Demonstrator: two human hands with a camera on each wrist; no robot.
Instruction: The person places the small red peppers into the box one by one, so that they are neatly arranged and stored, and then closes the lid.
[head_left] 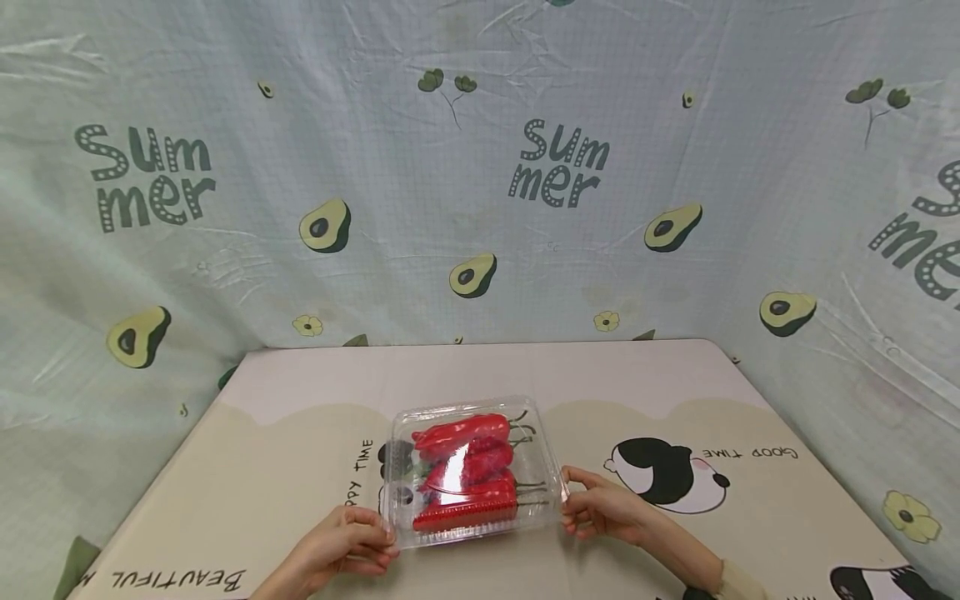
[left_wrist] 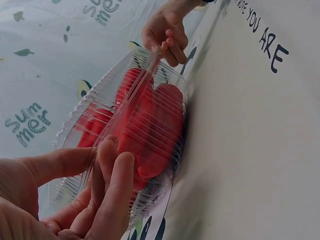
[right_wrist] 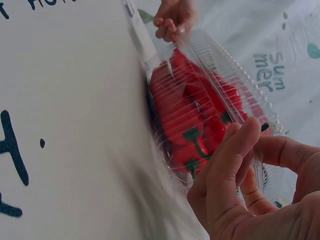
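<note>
A clear plastic clamshell box (head_left: pixel 401 417) with its lid down stands over the middle of the table. Several red peppers (head_left: pixel 465 475) with green stems lie inside it, stems towards the right. My left hand (head_left: pixel 348 542) pinches the rim at the box's near left corner between thumb and fingers. On the opposite side, my right hand (head_left: pixel 603 504) pinches the right rim. In the left wrist view the left hand's fingers (left_wrist: pixel 117 195) curl under the flange. The right wrist view shows the right thumb and fingers (right_wrist: pixel 225 170) on the other edge.
The table (head_left: pixel 300 467) carries a printed cover with cartoon dogs (head_left: pixel 667 475) and lettering. A pale curtain (head_left: pixel 390 167) printed with avocados rises behind the table and along both sides.
</note>
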